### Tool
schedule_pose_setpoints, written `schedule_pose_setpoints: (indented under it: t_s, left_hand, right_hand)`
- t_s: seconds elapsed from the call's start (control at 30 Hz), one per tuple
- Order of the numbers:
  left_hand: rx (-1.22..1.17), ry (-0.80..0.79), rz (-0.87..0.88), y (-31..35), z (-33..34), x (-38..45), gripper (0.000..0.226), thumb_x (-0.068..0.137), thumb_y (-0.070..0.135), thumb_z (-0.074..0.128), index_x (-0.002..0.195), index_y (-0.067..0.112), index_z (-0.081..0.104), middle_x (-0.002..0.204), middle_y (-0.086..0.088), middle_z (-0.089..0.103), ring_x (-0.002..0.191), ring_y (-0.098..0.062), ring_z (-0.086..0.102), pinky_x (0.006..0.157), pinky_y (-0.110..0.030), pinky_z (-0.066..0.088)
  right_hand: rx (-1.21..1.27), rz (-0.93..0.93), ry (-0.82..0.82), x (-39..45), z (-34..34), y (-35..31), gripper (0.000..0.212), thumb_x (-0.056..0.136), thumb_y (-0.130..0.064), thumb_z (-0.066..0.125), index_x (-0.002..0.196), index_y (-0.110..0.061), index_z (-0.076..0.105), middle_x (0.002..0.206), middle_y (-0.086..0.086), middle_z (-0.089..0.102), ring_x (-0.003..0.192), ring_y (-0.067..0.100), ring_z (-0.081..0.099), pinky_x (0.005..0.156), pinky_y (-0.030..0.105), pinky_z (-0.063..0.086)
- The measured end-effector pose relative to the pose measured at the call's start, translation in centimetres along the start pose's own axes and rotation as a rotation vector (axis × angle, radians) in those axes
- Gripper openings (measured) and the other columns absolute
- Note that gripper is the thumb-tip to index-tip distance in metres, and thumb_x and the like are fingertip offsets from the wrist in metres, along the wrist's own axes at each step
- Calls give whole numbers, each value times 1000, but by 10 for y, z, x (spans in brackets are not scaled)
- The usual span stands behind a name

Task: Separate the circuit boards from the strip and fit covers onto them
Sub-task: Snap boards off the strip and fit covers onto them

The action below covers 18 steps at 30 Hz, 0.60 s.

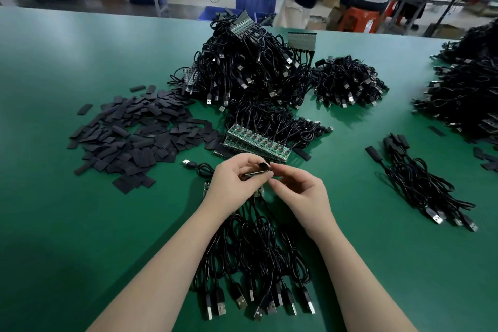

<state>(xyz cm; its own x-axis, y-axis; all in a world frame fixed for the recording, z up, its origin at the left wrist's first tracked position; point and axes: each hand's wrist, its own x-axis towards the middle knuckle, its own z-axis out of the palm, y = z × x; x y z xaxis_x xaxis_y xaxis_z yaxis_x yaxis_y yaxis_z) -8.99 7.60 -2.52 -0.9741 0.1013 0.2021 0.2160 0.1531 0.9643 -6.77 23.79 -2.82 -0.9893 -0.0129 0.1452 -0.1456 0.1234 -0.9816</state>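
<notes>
A black cover (263, 165) meets a thin circuit board (254, 170) above the near tabletop (80, 224). The left hand (234, 180) pinches the board, right hand (299, 188) fingers pinching the cover. Best aligned squarely before sliding on, avoiding snags.

Bare forearms and hands (269, 186), no visible sleeves

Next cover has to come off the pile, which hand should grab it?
Probably the left hand: the cover pile lies on its side. The right hand would have to cross over. Both are now pinching the board.
</notes>
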Motion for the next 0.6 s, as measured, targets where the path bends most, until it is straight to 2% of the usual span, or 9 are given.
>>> schedule_pose_setpoints:
  t_s: [0.07, 0.23, 0.33, 0.47, 0.6]
  left_hand:
    - [4, -1, 5, 1, 1, 0, 17, 83, 9, 76, 87, 24, 71, 87, 9, 74, 86, -7, 70, 77, -21, 54]
    - [16, -5, 22, 1, 1, 1, 12, 83, 8, 75, 90, 19, 74, 99, 0, 73, 95, -13, 68, 86, -31, 55]
    - [65, 6, 43, 0, 1, 1, 9, 82, 12, 77, 89, 16, 74, 100, 3, 69, 94, -6, 65, 83, -22, 50]
    - [74, 1, 65, 1, 0, 0, 23, 82, 15, 77, 80, 36, 68, 95, 14, 67, 90, 6, 61, 78, -10, 44]
    - [70, -10, 44, 1, 0, 0, 21, 83, 22, 77, 86, 40, 67, 93, 23, 67, 90, 8, 60, 76, -8, 44]
  right_hand:
    - [-11, -15, 10, 0, 0, -1, 32, 85, -10, 76, 98, -39, 76, 90, 15, 73, 77, 18, 62, 76, 37, 55]
    - [-29, -32, 27, -1, 0, -2, 31, 84, -9, 76, 97, -37, 77, 92, -11, 77, 87, 6, 71, 81, 20, 55]
    - [-43, -28, 34, -1, 0, -3, 33, 85, -6, 75, 95, -37, 75, 90, -16, 76, 85, 0, 70, 77, 13, 51]
    - [-47, -1, 41, -1, 1, -5, 28, 84, -8, 76, 91, -35, 76, 86, -17, 76, 80, -2, 69, 71, 10, 49]
    - [-121, -13, 72, -2, 3, -6, 29, 85, -12, 75, 82, -41, 73, 81, -23, 74, 77, -5, 67, 69, 8, 48]
